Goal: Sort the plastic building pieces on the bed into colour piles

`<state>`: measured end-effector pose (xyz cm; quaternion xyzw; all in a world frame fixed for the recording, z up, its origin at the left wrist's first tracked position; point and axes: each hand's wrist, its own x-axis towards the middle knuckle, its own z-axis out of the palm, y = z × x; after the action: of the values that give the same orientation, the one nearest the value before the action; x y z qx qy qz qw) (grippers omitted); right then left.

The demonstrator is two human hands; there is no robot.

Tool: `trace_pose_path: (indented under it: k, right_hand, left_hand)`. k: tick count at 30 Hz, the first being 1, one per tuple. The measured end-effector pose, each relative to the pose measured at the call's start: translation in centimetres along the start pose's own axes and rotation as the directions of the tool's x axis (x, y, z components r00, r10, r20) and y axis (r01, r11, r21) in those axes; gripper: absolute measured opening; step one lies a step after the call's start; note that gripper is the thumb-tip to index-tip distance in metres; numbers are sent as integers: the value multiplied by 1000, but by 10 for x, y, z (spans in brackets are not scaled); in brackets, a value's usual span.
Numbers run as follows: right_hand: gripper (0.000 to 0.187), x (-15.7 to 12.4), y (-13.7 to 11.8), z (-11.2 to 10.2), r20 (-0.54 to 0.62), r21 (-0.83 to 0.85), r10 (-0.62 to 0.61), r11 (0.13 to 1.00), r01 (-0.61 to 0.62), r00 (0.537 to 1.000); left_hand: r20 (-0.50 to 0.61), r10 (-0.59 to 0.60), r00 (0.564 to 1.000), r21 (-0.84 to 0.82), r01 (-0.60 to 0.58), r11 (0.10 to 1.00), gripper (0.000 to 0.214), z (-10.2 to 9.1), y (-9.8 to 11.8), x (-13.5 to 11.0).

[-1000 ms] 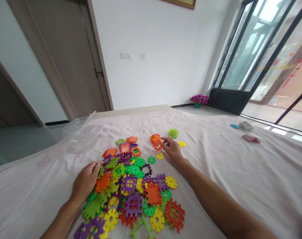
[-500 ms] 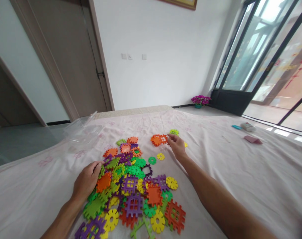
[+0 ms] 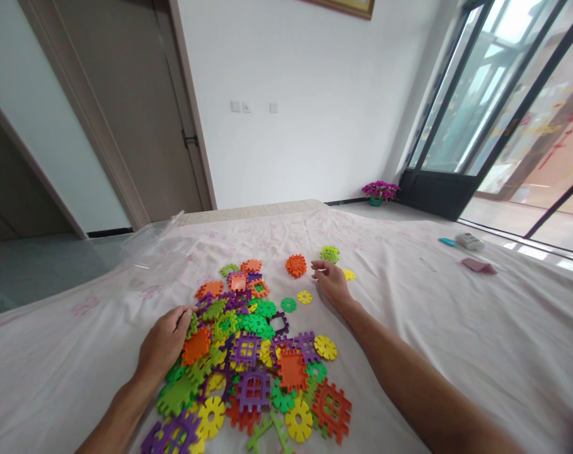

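A heap of flat plastic building tiles (image 3: 248, 353) in orange, purple, green and yellow lies on a pale sheet (image 3: 456, 328). My left hand (image 3: 166, 343) rests curled at the heap's left edge, its fingers on an orange tile (image 3: 196, 345). My right hand (image 3: 331, 284) hovers beyond the heap with fingers loosely apart and nothing in them. Just left of its fingertips sits a small stack of orange tiles (image 3: 296, 265). A green stack (image 3: 329, 253) and a yellow round tile (image 3: 348, 275) lie close by.
A clear plastic bag (image 3: 156, 243) lies at the sheet's far left. A few small items, one pink (image 3: 478, 265), sit at the far right. Behind are a door (image 3: 139, 113), a white wall, glass doors (image 3: 503, 107) and a pot of purple flowers (image 3: 379, 190).
My right hand held an orange tile near the orange stack, then let it go there and drew back slightly toward me. My left hand has stayed put.
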<state>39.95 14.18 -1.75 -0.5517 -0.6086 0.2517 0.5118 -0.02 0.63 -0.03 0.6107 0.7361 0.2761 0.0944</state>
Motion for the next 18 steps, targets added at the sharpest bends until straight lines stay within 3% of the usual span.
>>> trace_pose_path:
  k: [4,8,13,18]
  right_hand:
    - [28,-12,-14,7,68,-78,-185,979,190,980]
    - [29,-30,-36,15,289,-127,-346,910,394,892]
    - [33,-47,-53,17,535,-180,-359,836,519,765]
    - [27,-50,-60,14,604,-223,-363,778,588,709]
  left_hand:
    - [-9,2,1000,-13,-2,1000,38,0,-1,-1]
    - [-2,0,1000,-23,0,1000,38,0,1,-1]
    - [-17,9,1000,-35,-10,999,37,1,-2,-1]
    - [-9,6,1000,-35,-7,999,37,1,-3,0]
